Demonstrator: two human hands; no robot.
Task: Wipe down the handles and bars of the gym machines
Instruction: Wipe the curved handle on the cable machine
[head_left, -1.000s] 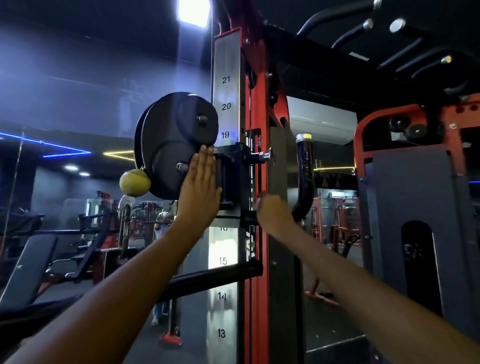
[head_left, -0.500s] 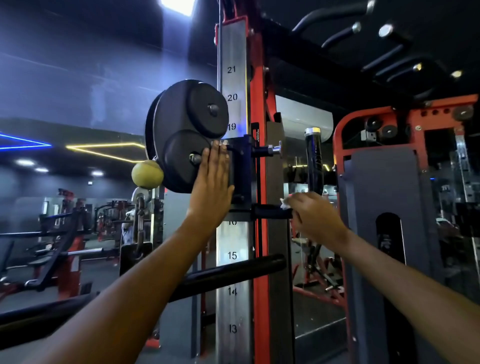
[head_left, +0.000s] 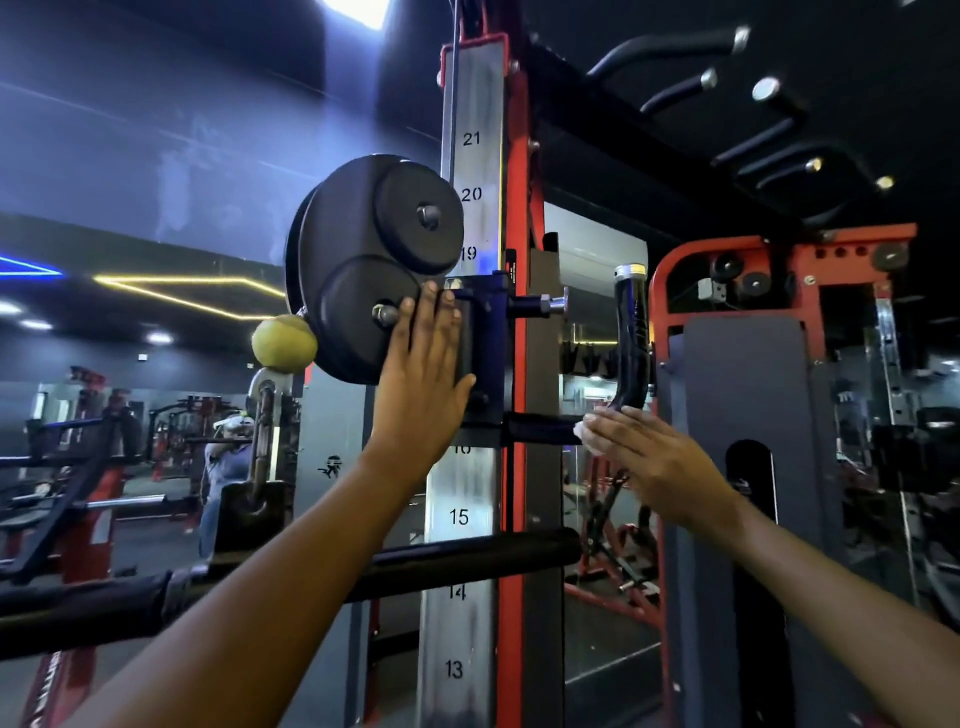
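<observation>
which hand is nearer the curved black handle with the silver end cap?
Right. The right hand, with a white cloth under its fingers, sits at the base of the curved black handle with the silver end cap. The left hand is flat on the black pulley housing, across the numbered steel upright.

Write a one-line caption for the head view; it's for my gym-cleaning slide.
Left hand flat against pulley housing, right hand pressing a white cloth along the black handle.

- yellow ball (head_left: 284, 343) hanging just left of the black pulley housing (head_left: 363, 270)
- numbered steel post (head_left: 470, 197), marked 13 to 21
- ceiling light (head_left: 358, 10)
</observation>
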